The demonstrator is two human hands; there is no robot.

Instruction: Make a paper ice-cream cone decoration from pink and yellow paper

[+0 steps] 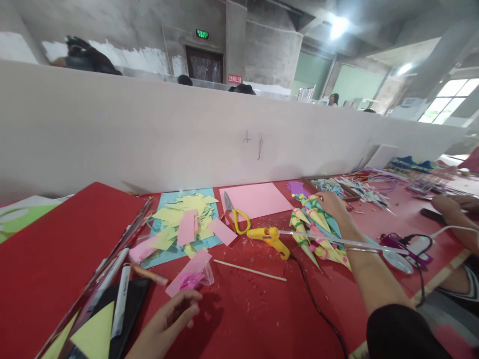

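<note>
My left hand (174, 319) hovers low over the red table with its fingers loosely curled and thumb apart, holding nothing. Just beyond its fingertips are pink paper (192, 267) and a bright pink piece in clear plastic (192, 280). My right hand (333, 205) reaches to the far right, fingers closed at the top of a pile of small decorated paper cones (318, 219); it seems to grip one cone, its fingertips partly hidden. A yellow glue gun (271, 239) with a long clear glue stick lies between my hands, the stick passing by my right forearm. A thin wooden stick (249, 270) lies nearer me.
Yellow-handled scissors (239, 219) rest by a pink sheet (258, 197). Yellow paper scraps (187, 209) cover a blue sheet. White markers (121, 299) lie left. A black cord (309, 294) crosses the table. A white partition (179, 134) stands behind; another person's hands (452, 207) are at right.
</note>
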